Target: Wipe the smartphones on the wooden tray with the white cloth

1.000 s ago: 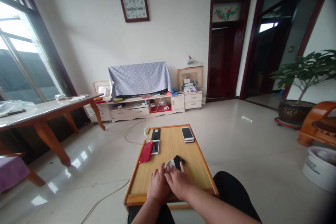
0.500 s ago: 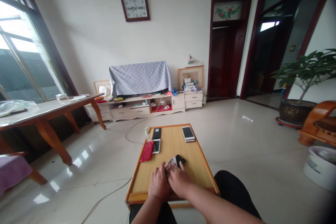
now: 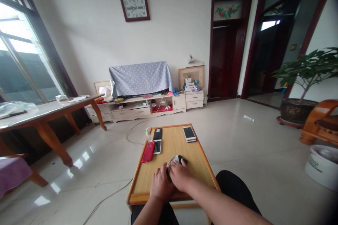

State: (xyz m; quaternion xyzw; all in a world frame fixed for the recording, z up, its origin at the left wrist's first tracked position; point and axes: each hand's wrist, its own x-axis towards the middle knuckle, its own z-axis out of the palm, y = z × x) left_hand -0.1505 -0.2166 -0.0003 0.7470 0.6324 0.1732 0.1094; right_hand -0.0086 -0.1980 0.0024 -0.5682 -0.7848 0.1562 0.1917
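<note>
A black phone (image 3: 183,159) lies aslant near the front of the small wooden table, mostly hidden by my hands. My left hand (image 3: 160,183) is closed round its near end, fingers curled. My right hand (image 3: 180,175) lies over the phone, pressing a crumpled white cloth (image 3: 174,159) onto it; I cannot tell whether it is cloth or tissue. Left of my hands are a red phone (image 3: 148,152), a white phone (image 3: 157,147), a black phone or case (image 3: 157,134) and a clear pump bottle (image 3: 148,135). Stacked white phones (image 3: 189,134) rest at the far right.
The small table (image 3: 171,197) has a raised wooden rim and stands by my knees. A cable (image 3: 111,193) runs over the floor at its left. Beyond are a low white cabinet (image 3: 132,113), a larger table (image 3: 47,112), a potted plant (image 3: 298,110) and a white bucket (image 3: 322,168).
My right hand and the white cloth have shifted slightly over the black phone, covering more of its far end. My left hand stays nearly in place.
</note>
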